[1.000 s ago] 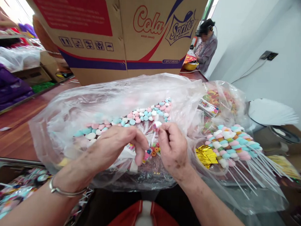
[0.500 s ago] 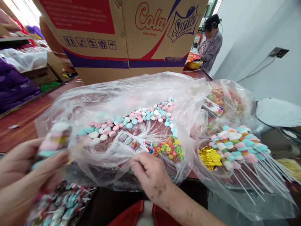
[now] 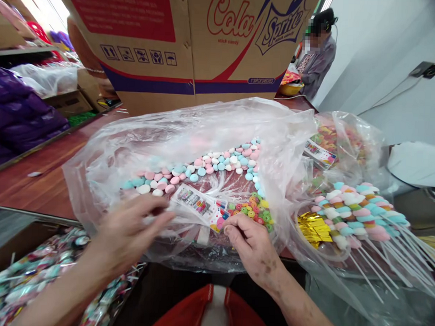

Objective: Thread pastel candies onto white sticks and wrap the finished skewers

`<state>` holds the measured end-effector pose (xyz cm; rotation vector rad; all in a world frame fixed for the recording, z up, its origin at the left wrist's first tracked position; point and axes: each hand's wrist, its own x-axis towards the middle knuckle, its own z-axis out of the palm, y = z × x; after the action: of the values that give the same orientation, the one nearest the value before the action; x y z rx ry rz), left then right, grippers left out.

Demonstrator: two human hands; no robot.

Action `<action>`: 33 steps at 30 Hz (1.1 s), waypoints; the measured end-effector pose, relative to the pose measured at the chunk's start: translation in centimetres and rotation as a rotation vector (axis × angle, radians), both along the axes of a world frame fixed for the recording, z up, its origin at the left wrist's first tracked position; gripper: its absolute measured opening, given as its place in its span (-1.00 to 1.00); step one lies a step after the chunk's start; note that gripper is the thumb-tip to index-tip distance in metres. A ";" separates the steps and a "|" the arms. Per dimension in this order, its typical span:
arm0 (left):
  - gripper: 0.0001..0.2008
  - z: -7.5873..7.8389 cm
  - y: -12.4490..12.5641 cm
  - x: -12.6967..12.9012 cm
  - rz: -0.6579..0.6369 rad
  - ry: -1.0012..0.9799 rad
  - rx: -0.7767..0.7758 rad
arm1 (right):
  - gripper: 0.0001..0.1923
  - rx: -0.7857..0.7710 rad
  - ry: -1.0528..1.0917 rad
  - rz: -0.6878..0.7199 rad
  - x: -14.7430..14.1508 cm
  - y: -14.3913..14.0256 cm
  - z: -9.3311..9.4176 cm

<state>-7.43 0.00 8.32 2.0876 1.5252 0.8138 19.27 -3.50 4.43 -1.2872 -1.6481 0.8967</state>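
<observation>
Cardboard box (image 3: pixel 186 43), printed "Cola" and "Sprite", fills the upper view and stands at the far edge of the reddish-brown tabletop (image 3: pixel 31 185). In front of it, a large clear plastic bag (image 3: pixel 190 133) lies open toward the person, crumpled and billowed high. Inside the bag: a band of pastel disc candies (image 3: pixel 210 165) in pink, blue and white runs diagonally; below them a small heap of ring candies (image 3: pixel 256 213), multicoloured; beside these a printed paper label (image 3: pixel 199 207) lying flat.

To the right, a bundle of finished candy skewers (image 3: pixel 358 208) rests with white sticks fanned toward the lower right, under more clear film. Gold foil pieces (image 3: pixel 311 228) sit just beside the skewer heads. At lower left, below the tabletop edge, a tray of wrapped candies (image 3: pixel 24 280), blurred.

Left hand (image 3: pixel 127 233) lies at the bag's near edge, fingers spread loosely on the plastic near the label; blurred, so whether anything is held cannot be told. Right hand (image 3: pixel 252 247) rests at the bag mouth, fingertips curled together just beside the ring candies and the label's corner, pinching a small pink candy (image 3: pixel 220 223).

Another person (image 3: pixel 319 57) stands far back right.
</observation>
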 end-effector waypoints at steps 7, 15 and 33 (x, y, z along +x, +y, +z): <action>-0.79 -4.0 4.6 8.0 -0.222 0.652 0.111 | -0.81 0.078 -0.048 -0.025 0.6 -1.2 -0.5; -0.72 -4.1 5.4 7.2 -0.306 0.673 0.149 | -0.82 0.035 -0.010 -0.057 0.2 -0.7 -1.1; -0.94 0.9 3.7 10.8 -0.601 -0.016 0.030 | -0.85 0.061 0.006 -0.047 3.8 0.0 1.4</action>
<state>3.40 3.67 9.25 2.3601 0.7928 0.6175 23.04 -3.47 5.85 -1.2750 -1.6220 0.8152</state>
